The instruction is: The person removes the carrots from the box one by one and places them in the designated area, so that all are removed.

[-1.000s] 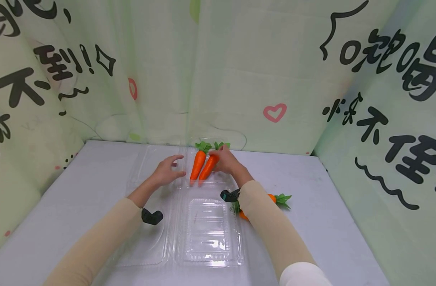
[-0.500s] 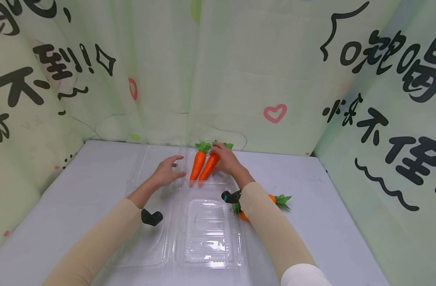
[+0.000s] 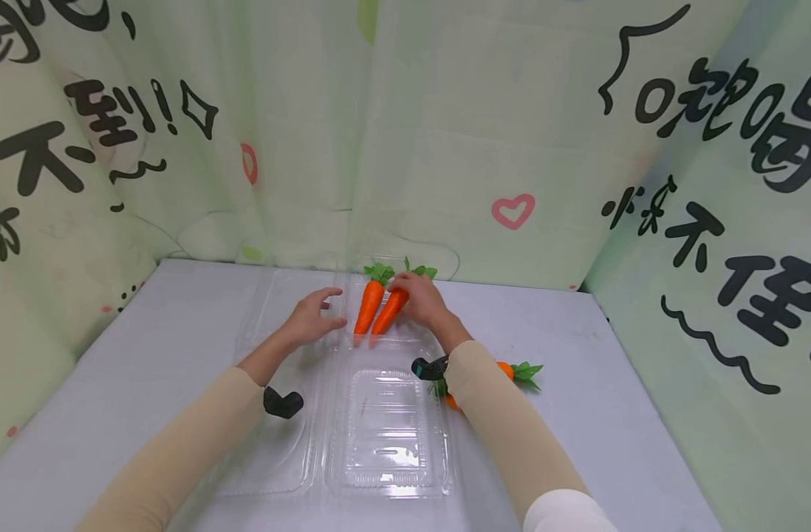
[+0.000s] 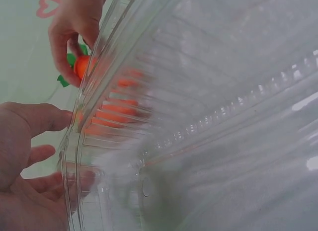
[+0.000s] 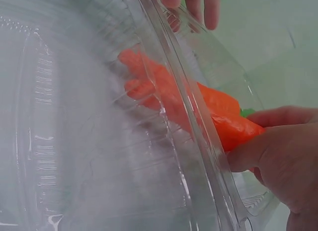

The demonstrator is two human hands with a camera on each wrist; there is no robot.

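Note:
My right hand (image 3: 422,299) grips the upper end of an orange carrot (image 3: 391,310) below its green leaves. This carrot leans beside another carrot (image 3: 368,307), both with tips inside the far clear plastic container (image 3: 412,341). Through the wall in the right wrist view, the gripped carrot (image 5: 238,131) lies against its neighbour. My left hand (image 3: 307,319) is at the far container's left side, fingers spread and loosely bent. In the left wrist view, the left hand (image 4: 20,151) has its thumb at the clear rim and some fingers seen through the plastic.
A second clear container (image 3: 388,428) lies nearer, its lid (image 3: 272,458) spread to the left. More carrots (image 3: 505,368) lie on the white table (image 3: 578,414) right of it, partly hidden by my right forearm. A printed curtain (image 3: 445,148) stands behind the table.
My right hand's fingers have shifted slightly at the carrot's top, and more of its leaves show now. The left hand has stayed in place.

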